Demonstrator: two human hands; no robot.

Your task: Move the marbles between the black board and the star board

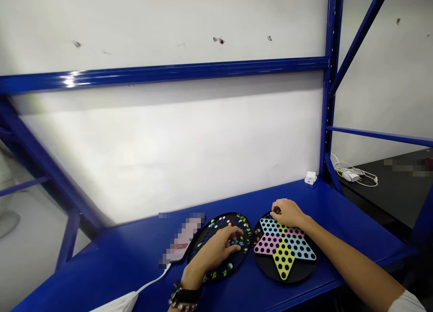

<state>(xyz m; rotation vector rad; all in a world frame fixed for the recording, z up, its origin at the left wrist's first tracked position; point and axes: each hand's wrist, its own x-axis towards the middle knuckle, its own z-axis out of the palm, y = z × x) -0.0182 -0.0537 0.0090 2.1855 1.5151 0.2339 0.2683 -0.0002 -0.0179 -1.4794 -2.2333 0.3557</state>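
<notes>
Star board (283,257): visible holes look unfilled; marbles (230,265) lie alongside. Little seems done. Fingers half-curled on left hand (221,245), right hand (287,212) too; can't tell whether either grips anything.

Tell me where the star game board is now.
In the head view, the star game board lies on the table, right of the tray of marbles, with the right hand over its far edge.

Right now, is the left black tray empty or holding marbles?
Holding marbles: green and white ones lie scattered in the tray, around the left hand.
</notes>
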